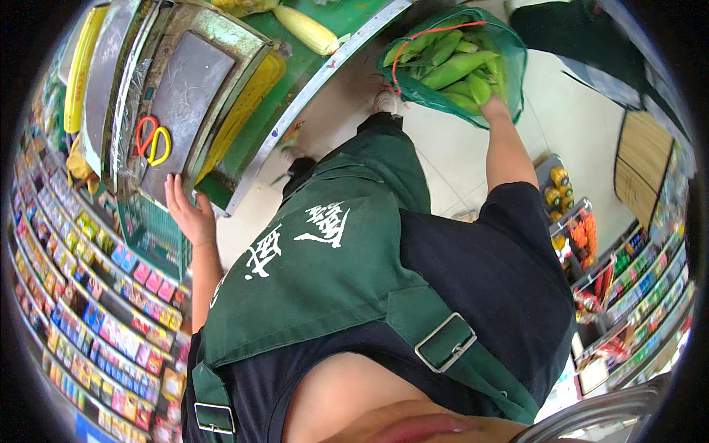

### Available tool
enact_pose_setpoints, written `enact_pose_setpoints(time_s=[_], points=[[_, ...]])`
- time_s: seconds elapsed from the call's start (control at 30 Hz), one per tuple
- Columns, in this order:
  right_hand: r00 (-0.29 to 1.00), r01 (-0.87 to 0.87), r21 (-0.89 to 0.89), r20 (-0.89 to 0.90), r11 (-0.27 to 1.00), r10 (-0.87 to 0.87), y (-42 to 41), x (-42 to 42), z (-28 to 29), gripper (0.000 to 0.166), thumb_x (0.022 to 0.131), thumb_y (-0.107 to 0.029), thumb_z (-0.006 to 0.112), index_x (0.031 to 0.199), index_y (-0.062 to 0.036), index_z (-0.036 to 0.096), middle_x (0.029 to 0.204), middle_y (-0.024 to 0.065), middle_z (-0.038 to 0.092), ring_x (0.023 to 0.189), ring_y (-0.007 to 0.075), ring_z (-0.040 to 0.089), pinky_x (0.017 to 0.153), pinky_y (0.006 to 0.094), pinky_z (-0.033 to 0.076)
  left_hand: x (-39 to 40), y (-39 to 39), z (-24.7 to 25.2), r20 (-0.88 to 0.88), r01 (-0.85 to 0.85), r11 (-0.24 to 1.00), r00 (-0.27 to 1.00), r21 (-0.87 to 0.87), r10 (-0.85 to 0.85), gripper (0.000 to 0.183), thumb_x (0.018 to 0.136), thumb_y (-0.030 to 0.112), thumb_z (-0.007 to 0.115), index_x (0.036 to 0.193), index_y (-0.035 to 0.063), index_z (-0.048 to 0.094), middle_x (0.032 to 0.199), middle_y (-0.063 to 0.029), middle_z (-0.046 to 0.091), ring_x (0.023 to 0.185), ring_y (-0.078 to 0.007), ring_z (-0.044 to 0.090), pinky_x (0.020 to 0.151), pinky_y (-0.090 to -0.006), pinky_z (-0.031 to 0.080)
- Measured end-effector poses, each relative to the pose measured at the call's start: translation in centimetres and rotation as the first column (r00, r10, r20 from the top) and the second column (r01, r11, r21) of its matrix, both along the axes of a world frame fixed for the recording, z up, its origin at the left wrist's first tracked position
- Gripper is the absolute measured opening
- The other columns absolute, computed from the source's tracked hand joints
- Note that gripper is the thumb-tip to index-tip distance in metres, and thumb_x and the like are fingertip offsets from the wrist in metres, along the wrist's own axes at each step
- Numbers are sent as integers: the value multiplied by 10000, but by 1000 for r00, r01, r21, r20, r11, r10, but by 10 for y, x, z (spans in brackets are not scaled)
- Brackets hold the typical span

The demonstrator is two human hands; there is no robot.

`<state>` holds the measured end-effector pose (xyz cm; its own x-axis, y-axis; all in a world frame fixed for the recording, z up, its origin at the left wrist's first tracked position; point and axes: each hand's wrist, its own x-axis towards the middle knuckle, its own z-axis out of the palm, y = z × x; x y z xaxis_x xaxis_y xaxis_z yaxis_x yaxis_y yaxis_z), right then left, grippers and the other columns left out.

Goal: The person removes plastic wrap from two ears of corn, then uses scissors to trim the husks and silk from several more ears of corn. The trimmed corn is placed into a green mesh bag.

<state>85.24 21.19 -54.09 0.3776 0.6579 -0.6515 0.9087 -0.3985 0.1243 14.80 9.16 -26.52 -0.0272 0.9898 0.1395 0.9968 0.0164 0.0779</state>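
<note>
My right hand [492, 105] reaches into a green mesh bag [516, 91] on the floor, among ears of corn in green husks [457, 71]. Its fingers are hidden by the husks, so whether it grips an ear is unclear. A red cord runs round the bag's mouth. My left hand [188, 213] holds nothing; its fingertips rest at the near edge of a dark metal plate [191, 77] on a worn wrapping machine. Scissors [152, 143] with one red and one yellow handle lie on that plate, just beyond the fingers.
A husked ear of corn [306, 30] lies on a green tabletop [363, 12] with a metal edge. A yellow basket [241, 119] sits beside the machine, and a green crate [158, 232] below it. Stocked shelves [105, 315] curve along the left; more goods [581, 232] stand right.
</note>
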Motion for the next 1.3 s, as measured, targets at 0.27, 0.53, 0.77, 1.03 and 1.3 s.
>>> enact_pose_setpoints(time_s=[0.27, 0.53, 0.77, 1.03, 1.3], points=[[922, -383, -102, -106, 918, 373, 26, 9, -7, 563, 897, -292, 626, 1279, 108, 523, 1241, 300, 633, 1121, 414, 643, 937, 480, 530, 106, -45, 13, 279, 38, 791, 945, -610, 170, 475, 847, 89, 637, 1318, 110, 578, 1413, -185, 523, 1254, -394, 536, 1046, -455, 453], [513, -564, 54, -759, 824, 401, 71, -86, 377, 569, 897, -143, 674, 1413, -9, 475, 1129, 203, 686, 1070, 322, 664, 942, 382, 486, 90, -164, -35, 285, -98, 547, 769, -832, 572, 350, 913, 211, 605, 1234, 81, 661, 1147, -148, 710, 1018, -311, 686, 920, -416, 526], [-206, -672, 288, -958, 682, 201, -6, -428, 323, 489, 972, -206, 624, 1415, -36, 507, 975, 3, 619, 768, 64, 520, 648, 241, 459, 89, -262, -57, 325, -219, 506, 547, -834, 772, 388, 899, 259, 598, 1233, 72, 661, 1197, -170, 686, 1051, -334, 673, 919, -416, 533], [-326, -348, -207, -888, 915, -325, -100, -636, 306, 573, 1015, -224, 576, 1463, 61, 363, 1025, 101, 686, 771, 144, 648, 750, 290, 534, 106, -401, -57, 356, -403, 460, 308, -792, 882, 310, 972, 203, 580, 1228, 41, 647, 1103, -146, 715, 979, -273, 685, 877, -386, 532], [244, -101, 333, -905, 937, 348, -43, -282, 135, 281, 999, -185, 613, 1230, -31, 656, 1021, 47, 705, 875, 117, 646, 829, 285, 533, 78, -518, -169, 360, -184, 363, 55, -913, 931, 301, 989, 179, 572, 1222, 2, 639, 1068, -124, 719, 950, -212, 682, 861, -356, 537]])
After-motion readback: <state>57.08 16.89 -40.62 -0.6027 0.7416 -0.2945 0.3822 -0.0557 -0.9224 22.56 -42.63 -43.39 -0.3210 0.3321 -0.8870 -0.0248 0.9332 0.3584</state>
